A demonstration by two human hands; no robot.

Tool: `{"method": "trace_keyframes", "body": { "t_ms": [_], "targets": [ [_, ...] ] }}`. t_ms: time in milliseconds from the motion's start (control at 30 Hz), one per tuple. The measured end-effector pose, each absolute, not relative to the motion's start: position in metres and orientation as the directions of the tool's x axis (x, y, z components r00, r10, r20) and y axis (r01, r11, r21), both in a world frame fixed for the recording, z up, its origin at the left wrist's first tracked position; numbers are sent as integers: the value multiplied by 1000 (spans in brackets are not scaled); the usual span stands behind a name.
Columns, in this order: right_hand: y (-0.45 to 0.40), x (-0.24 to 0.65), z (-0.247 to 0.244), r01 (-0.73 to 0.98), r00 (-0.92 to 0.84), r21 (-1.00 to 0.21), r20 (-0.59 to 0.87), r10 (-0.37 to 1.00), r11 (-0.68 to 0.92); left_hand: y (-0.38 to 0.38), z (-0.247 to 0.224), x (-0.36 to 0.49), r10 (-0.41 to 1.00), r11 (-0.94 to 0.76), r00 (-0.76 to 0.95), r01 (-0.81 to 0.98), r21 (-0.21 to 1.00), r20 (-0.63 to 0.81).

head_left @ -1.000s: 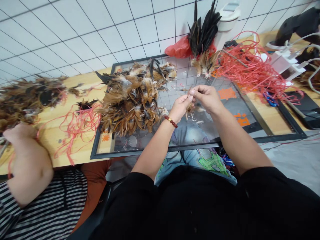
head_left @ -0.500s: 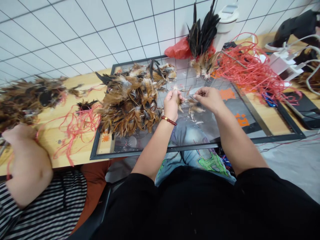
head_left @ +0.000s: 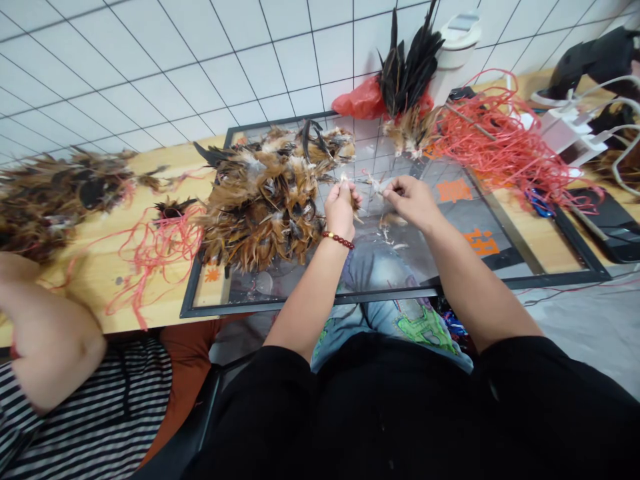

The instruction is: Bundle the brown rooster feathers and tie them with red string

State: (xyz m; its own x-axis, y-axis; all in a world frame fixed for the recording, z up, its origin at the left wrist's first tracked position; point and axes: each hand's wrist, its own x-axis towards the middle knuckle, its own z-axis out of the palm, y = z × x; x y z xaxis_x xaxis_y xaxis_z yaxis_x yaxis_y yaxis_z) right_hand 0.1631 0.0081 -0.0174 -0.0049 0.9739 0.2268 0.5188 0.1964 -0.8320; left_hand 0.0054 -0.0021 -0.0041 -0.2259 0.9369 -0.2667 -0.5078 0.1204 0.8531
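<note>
My left hand (head_left: pixel 341 208), wearing a dark red bead bracelet (head_left: pixel 339 240), is closed around a small bunch of feathers (head_left: pixel 356 199). Pale quill ends poke out above its thumb, and brown tips show at the fingers. My right hand (head_left: pixel 411 201) is a short way to the right, thumb and forefinger pinched together. Whether anything is between those fingertips is too small to make out. Close to them is a whitish wispy scrap (head_left: pixel 373 181). A large heap of brown feathers (head_left: pixel 265 200) lies left of my left hand on a dark-framed glass panel (head_left: pixel 300 301).
Black feathers (head_left: pixel 406 73) stand by a red plastic bag (head_left: pixel 357 100) against the tiled wall. Tangled pink raffia (head_left: pixel 495 143) and white chargers (head_left: pixel 567 133) are at right. More pink strands (head_left: pixel 155 250) and feathers (head_left: pixel 60 193) lie left, beside another person's arm (head_left: pixel 50 327).
My right hand has shifted slightly left, nearer my left hand. The feathers in my left hand have turned a little. The other person's arm at the left edge has moved down and left.
</note>
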Motion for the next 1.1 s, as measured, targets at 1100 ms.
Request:
{"method": "trace_keyframes", "body": {
  "t_ms": [1100],
  "targets": [
    [4, 163, 2, -45, 58, -976, 210, 976, 212, -8, -9, 9, 978, 173, -20, -486, 857, -209]
  ]
}}
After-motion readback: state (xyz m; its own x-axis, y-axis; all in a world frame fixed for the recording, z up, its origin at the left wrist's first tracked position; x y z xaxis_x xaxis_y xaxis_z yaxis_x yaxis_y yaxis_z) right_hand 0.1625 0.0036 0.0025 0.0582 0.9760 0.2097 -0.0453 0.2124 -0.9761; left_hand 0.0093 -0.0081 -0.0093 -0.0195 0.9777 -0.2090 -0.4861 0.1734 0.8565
